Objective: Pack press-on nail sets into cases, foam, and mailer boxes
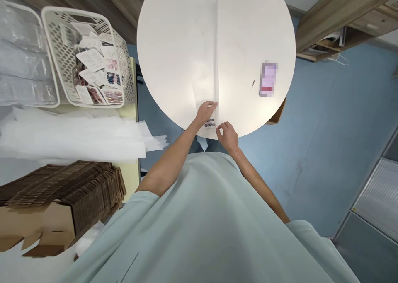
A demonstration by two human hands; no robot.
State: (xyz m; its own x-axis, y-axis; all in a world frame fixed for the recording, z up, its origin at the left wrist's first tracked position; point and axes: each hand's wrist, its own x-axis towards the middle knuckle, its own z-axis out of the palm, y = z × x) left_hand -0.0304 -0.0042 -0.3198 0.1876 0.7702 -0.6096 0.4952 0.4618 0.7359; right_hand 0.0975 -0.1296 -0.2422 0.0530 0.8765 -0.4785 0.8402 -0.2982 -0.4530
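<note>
A long, thin white wrapping sheet (pixel 207 73) lies on the round white table (pixel 174 34), with its right edge folded up. Near the table's front edge, a small clear pack of what look like dark false nails (pixel 210 123) rests on the sheet's near end. My left hand (pixel 205 111) is just above the pack, its fingertips closed on the sheet's raised right edge. Lower and to the right, my right hand (pixel 228 134) has thumb and forefinger pinched at the sheet's near corner, beside the pack.
A phone-sized blurred object (pixel 268 80) lies on the table's right side. To my left are a white basket (pixel 82 13) of carded nail packs, a bin of clear plastic packaging (pixel 23 59), a pile of white sheets (pixel 74 134) and stacked folded cardboard boxes (pixel 62 187).
</note>
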